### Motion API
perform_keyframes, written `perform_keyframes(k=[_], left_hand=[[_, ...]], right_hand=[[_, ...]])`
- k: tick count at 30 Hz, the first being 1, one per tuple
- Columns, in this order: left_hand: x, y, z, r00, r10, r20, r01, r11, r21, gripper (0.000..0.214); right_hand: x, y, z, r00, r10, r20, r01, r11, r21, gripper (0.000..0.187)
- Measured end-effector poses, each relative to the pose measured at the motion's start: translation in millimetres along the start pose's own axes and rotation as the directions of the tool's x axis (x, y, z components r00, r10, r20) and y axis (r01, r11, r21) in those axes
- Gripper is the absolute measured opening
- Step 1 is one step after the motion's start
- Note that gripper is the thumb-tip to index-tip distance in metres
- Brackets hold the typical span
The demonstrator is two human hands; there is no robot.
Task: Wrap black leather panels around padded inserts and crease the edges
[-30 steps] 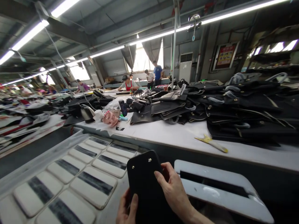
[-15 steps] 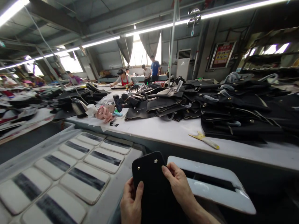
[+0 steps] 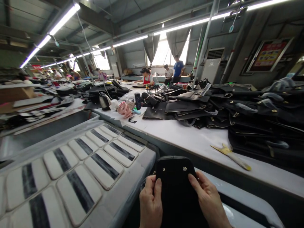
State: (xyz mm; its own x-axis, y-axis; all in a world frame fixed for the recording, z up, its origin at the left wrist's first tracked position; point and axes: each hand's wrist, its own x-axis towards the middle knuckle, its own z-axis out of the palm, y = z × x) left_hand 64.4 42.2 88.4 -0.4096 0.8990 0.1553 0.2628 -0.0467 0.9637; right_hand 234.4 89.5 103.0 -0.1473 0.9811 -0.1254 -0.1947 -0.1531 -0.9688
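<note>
A flat black leather piece point(image 3: 177, 186) with rounded top corners and two small metal studs stands upright at the bottom middle of the view. My left hand point(image 3: 150, 202) grips its left edge, thumb on the front face. My right hand point(image 3: 209, 202) holds its right edge, fingers closed on it. Behind it runs a long white worktable point(image 3: 190, 139).
A moulded grey tray point(image 3: 133, 186) with white-and-black pads lies at the left. Piles of black leather parts point(image 3: 249, 110) cover the table's right side. Yellow-handled snips point(image 3: 231, 153), a pink fan point(image 3: 123, 109) and a kettle point(image 3: 104, 101) sit on it. Several people work at the far tables.
The view has swung left, so the black piece and both hands now sit further right in the frame. My right hand slid from the piece's front to its right edge.
</note>
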Motion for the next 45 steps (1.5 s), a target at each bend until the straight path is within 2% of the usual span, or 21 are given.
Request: perform_keyframes(k=[5, 10, 12, 15, 18, 21, 23, 28, 29, 31, 32, 33, 35, 36, 38, 39, 40, 41, 42, 43, 45], left_hand=[[17.4, -0.1, -4.4, 0.989, -0.101, 0.109, 0.107, 0.993, -0.053, 0.038], [30.4, 2.6, -6.4, 0.990, -0.063, 0.127, 0.065, 0.998, -0.017, 0.040], [30.2, 6.7, -4.9, 0.992, -0.059, 0.115, 0.065, 0.997, -0.046, 0.039], [27.8, 13.7, -2.3, 0.997, -0.054, 0.063, 0.061, 0.993, -0.101, 0.038], [24.8, 17.9, -0.5, 0.998, -0.062, 0.011, 0.063, 0.988, -0.138, 0.039], [20.3, 16.1, 0.6, 0.997, -0.074, -0.034, 0.069, 0.986, -0.149, 0.038], [17.3, 11.0, 0.1, 0.996, -0.077, -0.036, 0.071, 0.987, -0.147, 0.038], [27.9, 0.7, -14.8, 0.989, -0.078, 0.123, 0.091, 0.990, -0.109, 0.035], [35.0, 3.8, -20.0, 0.988, -0.039, 0.151, 0.051, 0.996, -0.076, 0.034], [53.2, 18.3, -29.5, 0.970, 0.098, 0.223, -0.103, 0.995, 0.014, 0.048], [63.4, 29.0, -32.9, 0.940, 0.172, 0.295, -0.198, 0.978, 0.060, 0.055], [73.8, 41.0, -34.8, 0.885, 0.223, 0.408, -0.283, 0.955, 0.092, 0.056], [93.1, 63.9, -34.2, 0.710, 0.213, 0.672, -0.383, 0.917, 0.113, 0.052], [101.3, 72.8, -32.0, 0.608, 0.185, 0.772, -0.394, 0.914, 0.092, 0.049], [113.3, 83.0, -26.1, 0.430, 0.110, 0.896, -0.340, 0.939, 0.048, 0.045], [116.8, 84.2, -23.3, 0.360, 0.084, 0.929, -0.295, 0.955, 0.028, 0.044], [118.6, 83.6, -21.4, 0.310, 0.065, 0.949, -0.242, 0.970, 0.012, 0.041], [118.8, 81.6, -20.5, 0.278, 0.056, 0.959, -0.191, 0.982, -0.002, 0.037], [117.7, 78.9, -21.3, 0.270, 0.055, 0.961, -0.151, 0.988, -0.014, 0.033], [115.9, 76.2, -24.0, 0.285, 0.053, 0.957, -0.121, 0.992, -0.018, 0.029], [111.2, 72.0, -36.2, 0.364, 0.042, 0.931, -0.100, 0.995, -0.006, 0.027]], right_hand=[[-8.2, -8.1, 2.1, 0.999, -0.010, 0.044, 0.011, 1.000, -0.023, 0.030], [-7.4, -24.2, 5.8, 0.992, 0.032, 0.120, -0.040, 0.998, 0.057, 0.036], [-3.1, -28.0, 5.3, 0.994, 0.015, 0.108, -0.018, 1.000, 0.026, 0.042], [3.2, -29.2, 4.9, 0.999, -0.042, 0.030, 0.043, 0.999, -0.022, 0.042], [5.7, -28.2, 7.2, 0.991, -0.137, -0.007, 0.134, 0.981, -0.141, 0.041], [4.4, -26.7, 10.3, 0.965, -0.261, -0.013, 0.238, 0.901, -0.362, 0.038], [2.8, -25.3, 11.3, 0.957, -0.289, -0.008, 0.253, 0.852, -0.458, 0.037], [0.4, -23.2, 11.4, 0.965, -0.261, 0.020, 0.242, 0.860, -0.448, 0.036], [0.1, -23.5, 12.1, 0.966, -0.256, 0.033, 0.245, 0.866, -0.436, 0.036], [-0.7, -24.7, 14.8, 0.964, -0.257, 0.072, 0.262, 0.860, -0.438, 0.035], [-1.3, -25.4, 16.7, 0.960, -0.264, 0.098, 0.279, 0.849, -0.449, 0.035], [-2.0, -26.1, 18.8, 0.953, -0.277, 0.121, 0.301, 0.835, -0.462, 0.034], [-4.2, -27.3, 23.2, 0.942, -0.301, 0.152, 0.336, 0.816, -0.470, 0.033], [-5.7, -27.8, 25.4, 0.939, -0.303, 0.161, 0.343, 0.819, -0.460, 0.032], [-9.7, -28.4, 30.1, 0.943, -0.289, 0.167, 0.333, 0.843, -0.422, 0.030], [-12.1, -28.5, 32.5, 0.947, -0.272, 0.170, 0.319, 0.860, -0.399, 0.029], [-14.8, -28.3, 34.9, 0.951, -0.252, 0.178, 0.302, 0.876, -0.377, 0.028], [-17.6, -27.7, 36.8, 0.954, -0.233, 0.188, 0.287, 0.887, -0.361, 0.027], [-20.7, -26.7, 37.8, 0.957, -0.209, 0.200, 0.269, 0.898, -0.349, 0.025], [-24.0, -24.8, 37.4, 0.961, -0.174, 0.215, 0.241, 0.908, -0.343, 0.022], [-31.5, -17.8, 29.9, 0.963, -0.070, 0.260, 0.162, 0.923, -0.350, 0.017]])
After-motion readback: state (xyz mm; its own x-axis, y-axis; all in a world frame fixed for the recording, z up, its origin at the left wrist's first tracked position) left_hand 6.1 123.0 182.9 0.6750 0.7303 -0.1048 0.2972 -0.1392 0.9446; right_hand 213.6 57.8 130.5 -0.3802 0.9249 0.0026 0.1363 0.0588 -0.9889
